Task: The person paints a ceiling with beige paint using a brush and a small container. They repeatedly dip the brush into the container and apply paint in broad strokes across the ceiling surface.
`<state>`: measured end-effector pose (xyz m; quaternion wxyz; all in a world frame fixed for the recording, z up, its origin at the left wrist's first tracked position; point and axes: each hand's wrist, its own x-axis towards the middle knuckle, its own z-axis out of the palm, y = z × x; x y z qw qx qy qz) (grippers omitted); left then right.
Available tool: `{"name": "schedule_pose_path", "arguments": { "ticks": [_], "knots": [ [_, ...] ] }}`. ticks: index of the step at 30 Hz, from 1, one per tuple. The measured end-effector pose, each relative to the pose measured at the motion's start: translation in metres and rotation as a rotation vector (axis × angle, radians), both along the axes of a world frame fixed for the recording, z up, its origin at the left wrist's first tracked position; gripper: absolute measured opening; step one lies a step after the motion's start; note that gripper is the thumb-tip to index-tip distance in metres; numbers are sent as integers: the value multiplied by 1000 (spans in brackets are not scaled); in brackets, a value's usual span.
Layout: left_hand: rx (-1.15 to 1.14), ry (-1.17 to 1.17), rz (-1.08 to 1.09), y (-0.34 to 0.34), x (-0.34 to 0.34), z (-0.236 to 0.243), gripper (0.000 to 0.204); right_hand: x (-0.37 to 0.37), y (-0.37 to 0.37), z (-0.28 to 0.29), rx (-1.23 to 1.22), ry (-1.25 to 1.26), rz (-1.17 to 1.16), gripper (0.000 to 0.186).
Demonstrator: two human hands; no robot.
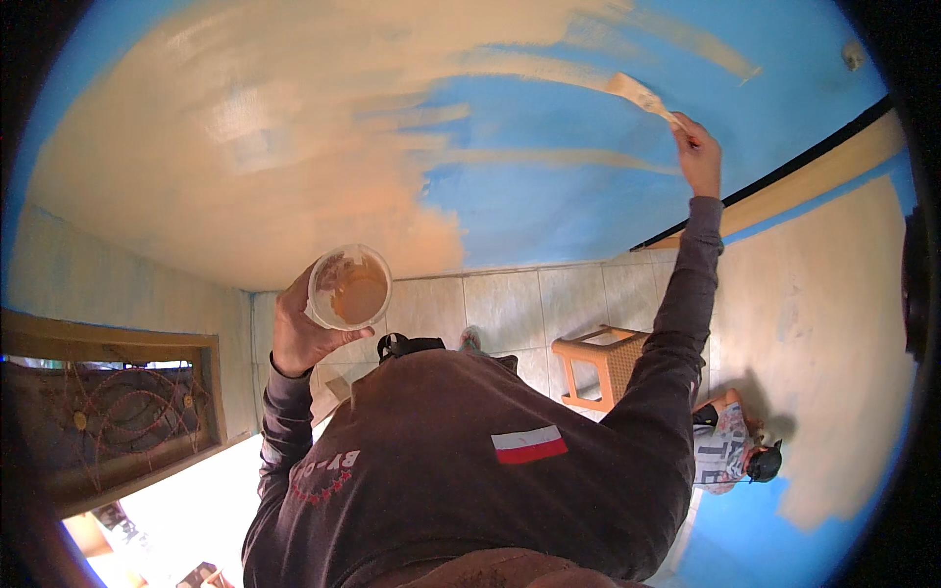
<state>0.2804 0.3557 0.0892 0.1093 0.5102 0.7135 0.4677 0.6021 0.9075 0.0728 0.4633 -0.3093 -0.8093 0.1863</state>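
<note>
My left hand [300, 331] is wrapped round a clear plastic tub [327, 270], its thumb along the near side. Peach-beige paint [361, 296] lies in the tub, and smears coat its inner wall. With my arm stretched far to the right, my right hand [698, 155] grips a paintbrush [641, 96] by its handle. The brush's paint-covered bristles are against the wall [559, 201], at the right end of a long beige stroke. Left of the brush the wall is mostly beige; around and below it, blue still shows between streaks.
A tan plastic stool [613, 367] stands on the tiled floor [502, 299], below my right arm. At the right, another person [723, 446] in a dark cap is near a partly beige side wall [823, 392]. A window with an ornamental grille [127, 416] is at the left.
</note>
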Motion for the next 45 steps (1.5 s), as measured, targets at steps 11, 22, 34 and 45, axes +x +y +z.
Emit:
{"name": "schedule_pose_path", "arguments": {
  "ticks": [11, 22, 34, 45],
  "knots": [
    [-15, 37, -20, -2, -4, -5, 96, 79, -5, -51, 6, 111, -443, 29],
    [-2, 6, -48, 1, -8, -10, 94, -160, -188, -47, -108, 156, 351, 26],
    [45, -46, 16, -6, -4, -16, 93, -220, -185, -12, 137, 49, 222, 18],
    [-17, 72, -4, -7, -1, -10, 95, -49, -98, -46, 143, -13, -272, 21]
  ]
}}
